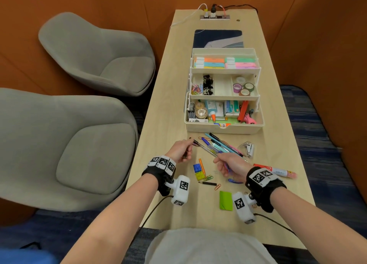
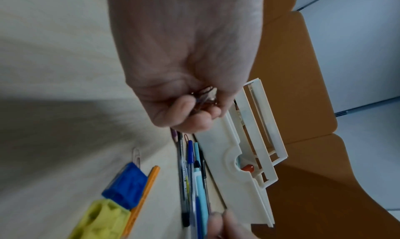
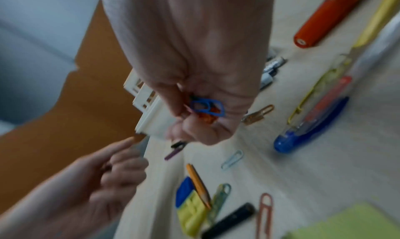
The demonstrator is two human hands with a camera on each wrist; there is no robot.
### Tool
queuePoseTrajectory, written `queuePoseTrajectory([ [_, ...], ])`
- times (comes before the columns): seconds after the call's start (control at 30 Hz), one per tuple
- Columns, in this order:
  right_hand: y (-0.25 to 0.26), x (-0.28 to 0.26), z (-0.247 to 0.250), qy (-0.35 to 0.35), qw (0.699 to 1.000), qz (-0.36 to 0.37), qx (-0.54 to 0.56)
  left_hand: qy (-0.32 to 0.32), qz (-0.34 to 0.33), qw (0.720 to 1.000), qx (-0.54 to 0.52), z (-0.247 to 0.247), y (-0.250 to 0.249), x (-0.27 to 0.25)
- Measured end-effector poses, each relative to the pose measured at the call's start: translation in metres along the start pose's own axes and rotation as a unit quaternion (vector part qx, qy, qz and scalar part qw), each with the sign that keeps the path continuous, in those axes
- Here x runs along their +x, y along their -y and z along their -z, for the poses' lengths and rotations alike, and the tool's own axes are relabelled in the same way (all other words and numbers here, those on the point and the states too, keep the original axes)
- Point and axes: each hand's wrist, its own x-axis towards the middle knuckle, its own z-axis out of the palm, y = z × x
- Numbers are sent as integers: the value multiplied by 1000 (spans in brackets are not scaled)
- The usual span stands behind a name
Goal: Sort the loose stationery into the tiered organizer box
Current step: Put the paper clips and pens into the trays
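The cream tiered organizer box [image 1: 224, 127] stands open mid-table, with highlighters on top, clips and tape rolls in the middle tier, and glue and tools in the bottom. Loose pens [image 1: 218, 146] lie fanned in front of it. My left hand [image 1: 181, 150] hovers at the pile's left end, its fingers [image 2: 194, 109] curled round a few metallic paper clips [image 2: 205, 97]. My right hand [image 1: 228, 164] is at the pile's near end, its fingers [image 3: 190, 124] curled round blue and orange paper clips [image 3: 205, 106].
On the table near me lie a blue-and-yellow block eraser [image 1: 198, 171], an orange pencil [image 1: 202, 166], a black pencil stub [image 1: 207, 183], loose paper clips [image 1: 217, 186], green sticky notes [image 1: 226, 200], a red glue stick [image 1: 276, 170] and a clear stapler [image 1: 248, 148]. Two grey chairs [image 1: 95, 51] stand left.
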Motion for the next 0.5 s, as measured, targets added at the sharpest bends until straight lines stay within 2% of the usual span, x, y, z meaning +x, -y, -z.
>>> queuePoseTrajectory([
  [0.03, -2, 2, -2, -18, 995, 12, -101, -16, 2, 999, 28, 1, 1, 0],
  [0.07, -4, 2, -5, -39, 975, 31, -217, -28, -5, 997, 77, 2, 3, -1],
  [0.13, -6, -1, -9, -58, 905, 72, -414, -51, -39, 971, 229, 2, 8, -1],
  [0.2, -11, -2, -14, -66, 832, 97, -542, -64, -81, 906, 410, 3, 14, -1],
  [0.23, -15, -1, -15, -70, 810, 108, -572, -62, -99, 866, 485, 3, 18, -1],
  [0.27, -18, 1, -16, -75, 803, 113, -580, -56, -117, 834, 537, 3, 20, -1],
  [0.33, -20, 4, -16, -76, 806, 124, -573, -36, -146, 801, 579, 4, 23, 2],
  [0.5, -20, 11, -17, -53, 818, 124, -559, 18, -165, 788, 593, 6, 20, 6],
])
